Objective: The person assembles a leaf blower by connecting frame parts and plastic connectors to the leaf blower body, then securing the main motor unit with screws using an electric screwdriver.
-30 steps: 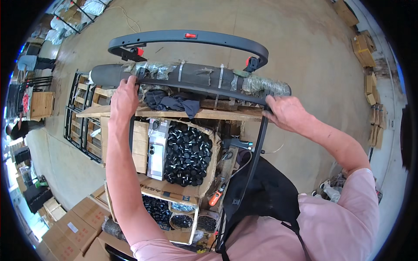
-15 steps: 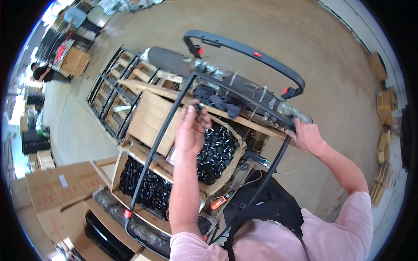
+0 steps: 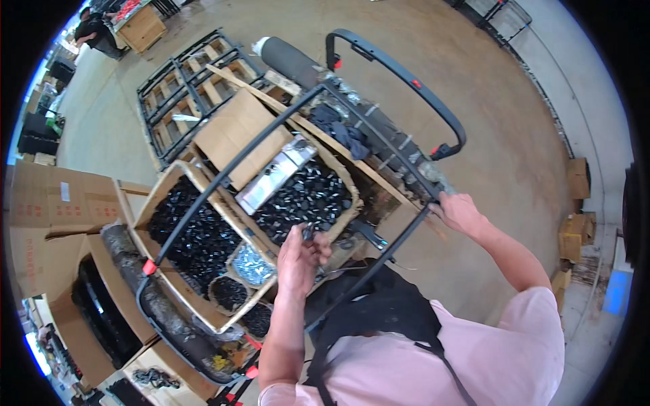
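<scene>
My left hand (image 3: 301, 257) is closed around a small black plastic piece (image 3: 309, 233), pinched at the fingertips above the box of parts. Part of that piece is hidden by the fingers. At the right corner of a black metal tube frame (image 3: 223, 177), my right hand (image 3: 460, 213) grips the tube with its fingers wrapped round it. The frame lies tilted across my front, over the boxes. Beneath it, a cardboard box holds many black caps (image 3: 305, 203). Beside that box, a wooden-edged crate contains small black parts (image 3: 193, 233).
Bags of silvery fasteners (image 3: 250, 264) and black fasteners (image 3: 229, 294) sit in the crate's near corner. A padded grey roll (image 3: 291, 61) lies beyond, with dark cloth (image 3: 338, 128) beside it. Cardboard boxes (image 3: 74, 203) stand left. A person (image 3: 100, 34) is far left.
My left hand has come down and nearer to me, still pinching the small black piece. My right hand stays on the frame corner. The view has shifted, showing more of the crate.
</scene>
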Tool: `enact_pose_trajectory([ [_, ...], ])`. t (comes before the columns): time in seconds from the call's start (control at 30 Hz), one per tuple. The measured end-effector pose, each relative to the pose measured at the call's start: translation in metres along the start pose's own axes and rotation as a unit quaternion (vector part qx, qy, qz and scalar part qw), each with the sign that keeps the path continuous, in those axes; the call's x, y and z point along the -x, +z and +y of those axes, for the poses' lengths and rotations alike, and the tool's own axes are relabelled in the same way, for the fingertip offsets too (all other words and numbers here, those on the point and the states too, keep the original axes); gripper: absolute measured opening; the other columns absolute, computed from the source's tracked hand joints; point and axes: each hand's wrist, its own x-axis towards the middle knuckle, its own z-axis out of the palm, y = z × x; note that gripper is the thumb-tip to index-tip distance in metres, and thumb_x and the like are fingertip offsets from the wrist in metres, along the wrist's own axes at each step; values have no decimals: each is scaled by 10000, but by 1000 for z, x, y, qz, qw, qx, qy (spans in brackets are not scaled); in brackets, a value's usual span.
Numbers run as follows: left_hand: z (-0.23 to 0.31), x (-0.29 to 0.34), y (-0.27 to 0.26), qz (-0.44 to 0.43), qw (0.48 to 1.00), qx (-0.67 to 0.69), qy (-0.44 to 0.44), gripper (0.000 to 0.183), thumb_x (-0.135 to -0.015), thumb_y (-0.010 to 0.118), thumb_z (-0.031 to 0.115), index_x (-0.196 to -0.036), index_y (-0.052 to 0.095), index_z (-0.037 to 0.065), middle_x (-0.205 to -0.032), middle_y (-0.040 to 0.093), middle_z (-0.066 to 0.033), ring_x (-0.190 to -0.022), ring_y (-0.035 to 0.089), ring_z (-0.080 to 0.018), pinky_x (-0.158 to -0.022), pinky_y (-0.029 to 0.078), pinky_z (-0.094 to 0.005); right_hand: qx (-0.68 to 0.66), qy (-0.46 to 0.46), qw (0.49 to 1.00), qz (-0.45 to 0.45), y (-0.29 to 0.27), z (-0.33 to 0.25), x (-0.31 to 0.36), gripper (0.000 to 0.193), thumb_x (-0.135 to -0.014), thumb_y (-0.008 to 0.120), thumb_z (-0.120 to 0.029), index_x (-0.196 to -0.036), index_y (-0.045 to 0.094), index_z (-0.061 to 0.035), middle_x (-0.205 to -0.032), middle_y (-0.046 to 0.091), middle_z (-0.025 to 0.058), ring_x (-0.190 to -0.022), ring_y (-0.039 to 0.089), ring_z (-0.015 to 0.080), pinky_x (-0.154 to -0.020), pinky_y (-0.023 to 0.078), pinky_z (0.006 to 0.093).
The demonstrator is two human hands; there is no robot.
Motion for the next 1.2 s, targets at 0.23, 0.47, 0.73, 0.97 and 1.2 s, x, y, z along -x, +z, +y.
enact_pose_trajectory([
  [0.23,-69,58,-68,47,955,-291,42,322,-1146,437,318,-1215,524,16,-944,730,-127,-748,654,-134,-648,512,-259,13,-12,996,91,-7,-14,6,546,-1051,541,-463,-846,704,17,-732,698,256,-821,723,441,-772,569,539],
  [0.47,-98,93,-125,61,945,-321,7,329,-1145,454,326,-1230,518,15,-939,733,-107,-733,638,-114,-634,508,-255,27,92,995,33,-2,-21,13,426,-866,715,-438,-837,753,-15,-875,736,245,-889,735,418,-814,581,524],
  [0.73,-104,107,-144,47,969,-240,-28,320,-1145,444,345,-1185,558,49,-928,731,-88,-751,653,-109,-652,507,-244,115,39,993,10,-2,-24,12,266,-804,727,-248,-973,732,-43,-892,758,194,-898,751,385,-790,601,486],
  [0.97,-99,98,-141,28,980,-193,-43,321,-1141,452,359,-1156,573,61,-929,732,-78,-766,660,-108,-664,507,-237,163,45,985,-33,-2,-24,6,241,-779,720,-196,-981,748,-67,-933,775,155,-912,768,345,-792,612,464],
  [1.2,-98,106,-144,29,979,-191,-59,336,-1140,452,377,-1163,558,59,-932,732,-73,-778,663,-111,-685,508,-242,203,44,977,-45,2,-22,7,182,-782,703,-185,-906,770,-70,-937,778,146,-900,770,327,-767,618,454],
])
